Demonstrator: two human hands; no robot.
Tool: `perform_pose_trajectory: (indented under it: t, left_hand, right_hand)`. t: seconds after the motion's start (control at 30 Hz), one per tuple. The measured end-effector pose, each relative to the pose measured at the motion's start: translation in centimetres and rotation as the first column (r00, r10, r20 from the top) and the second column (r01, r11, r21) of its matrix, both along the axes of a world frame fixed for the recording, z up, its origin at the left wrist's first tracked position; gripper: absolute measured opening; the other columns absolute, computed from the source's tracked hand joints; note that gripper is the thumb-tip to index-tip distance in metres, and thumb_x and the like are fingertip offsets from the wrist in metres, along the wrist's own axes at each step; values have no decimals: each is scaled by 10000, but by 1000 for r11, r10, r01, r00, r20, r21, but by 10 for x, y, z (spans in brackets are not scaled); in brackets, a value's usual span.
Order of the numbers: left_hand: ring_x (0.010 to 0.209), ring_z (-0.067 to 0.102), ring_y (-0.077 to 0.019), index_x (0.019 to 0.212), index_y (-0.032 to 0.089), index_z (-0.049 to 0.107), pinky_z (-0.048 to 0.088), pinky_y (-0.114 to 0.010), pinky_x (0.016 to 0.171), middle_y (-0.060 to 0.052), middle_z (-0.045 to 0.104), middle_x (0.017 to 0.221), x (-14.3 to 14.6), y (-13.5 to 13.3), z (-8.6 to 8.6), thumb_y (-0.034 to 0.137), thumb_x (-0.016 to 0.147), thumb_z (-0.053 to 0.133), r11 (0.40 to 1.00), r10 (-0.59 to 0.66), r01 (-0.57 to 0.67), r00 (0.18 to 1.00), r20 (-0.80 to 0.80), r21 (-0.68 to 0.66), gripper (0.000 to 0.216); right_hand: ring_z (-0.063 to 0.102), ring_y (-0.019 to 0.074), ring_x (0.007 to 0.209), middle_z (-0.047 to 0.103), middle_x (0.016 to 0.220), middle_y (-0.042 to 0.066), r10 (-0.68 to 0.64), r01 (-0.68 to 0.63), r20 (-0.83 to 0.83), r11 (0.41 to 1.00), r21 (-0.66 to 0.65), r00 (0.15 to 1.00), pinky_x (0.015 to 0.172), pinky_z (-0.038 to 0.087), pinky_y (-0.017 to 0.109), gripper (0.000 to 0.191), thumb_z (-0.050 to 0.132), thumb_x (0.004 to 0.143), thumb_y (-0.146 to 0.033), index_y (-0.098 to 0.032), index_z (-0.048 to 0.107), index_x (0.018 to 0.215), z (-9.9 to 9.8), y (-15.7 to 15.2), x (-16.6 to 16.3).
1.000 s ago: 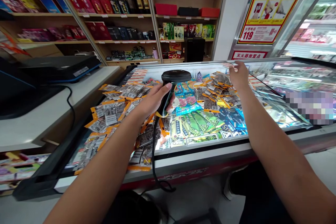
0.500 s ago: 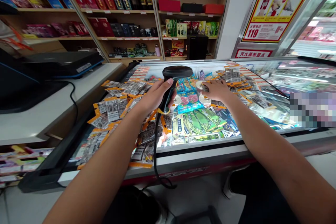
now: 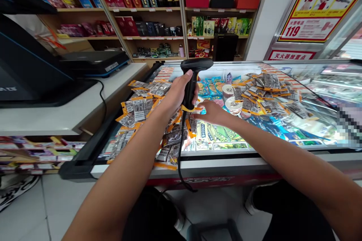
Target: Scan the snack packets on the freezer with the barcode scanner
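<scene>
A black handheld barcode scanner (image 3: 190,90) with yellow trim stands upright in my left hand (image 3: 181,92), its head pointing away from me and its cord hanging down. My right hand (image 3: 210,113) is just right of the scanner's grip, thumb and fingers apart, its fingertips by the edge of the left pile of clear, orange-edged snack packets (image 3: 138,109). The scanner partly covers those fingertips, and whether they touch a packet is unclear. Another pile of such packets (image 3: 266,88) lies to the right, beyond two round white tubs (image 3: 234,104).
Both piles lie on the glass top of a chest freezer (image 3: 198,162), with colourful frozen packs inside. A white counter (image 3: 113,94) holding black checkout equipment (image 3: 31,64) stands at left. Stocked shelves (image 3: 147,9) line the back wall. A step stool (image 3: 217,229) is on the floor.
My right hand has moved left from the tubs and right pile to beside the scanner. My left hand keeps holding the scanner, now raised slightly. The view has shifted left.
</scene>
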State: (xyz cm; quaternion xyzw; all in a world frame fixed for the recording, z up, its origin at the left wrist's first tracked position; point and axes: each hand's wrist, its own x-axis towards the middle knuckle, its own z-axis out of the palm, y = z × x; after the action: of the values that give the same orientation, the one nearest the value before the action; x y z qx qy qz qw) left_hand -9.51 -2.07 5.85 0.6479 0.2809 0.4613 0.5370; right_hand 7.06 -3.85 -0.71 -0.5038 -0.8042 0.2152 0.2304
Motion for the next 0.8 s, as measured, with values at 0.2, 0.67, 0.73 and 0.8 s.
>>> perform_pose_trajectory:
  t: [0.2,0.67,0.73,0.8]
  left_hand:
    - [401,511,-100,946,178,551,370,-240,418,14,574,611,-1,0,-1,724,898,519,999,-41,41,999,-8,-6,548]
    - [458,519,-116,876,200,556,421,-256,435,-29,609,689,1,-15,-8,541,977,518,956,-293,276,909,-297,-97,358]
    - [459,524,-117,901,203,564,421,-257,434,-31,614,703,1,-15,-8,533,981,515,956,-293,275,906,-304,-103,343]
    - [454,523,-118,903,204,561,413,-258,422,-29,611,708,1,-15,-8,538,977,520,956,-293,273,907,-303,-106,344]
  right_hand:
    - [736,289,891,755,1066,125,-92,-4,-328,960,-280,940,791,607,478,445,736,809,-641,-251,714,1023,18,13,45]
    - [740,238,716,716,877,40,-420,413,-659,893,-178,624,654,538,336,492,795,738,-592,-238,600,1019,46,51,123]
    - [736,239,719,709,879,42,-409,410,-660,897,-164,630,641,531,334,470,787,749,-587,-240,596,1002,46,49,122]
    - [731,238,724,704,885,43,-385,397,-663,907,-142,642,641,528,338,448,771,768,-584,-245,594,1000,46,47,121]
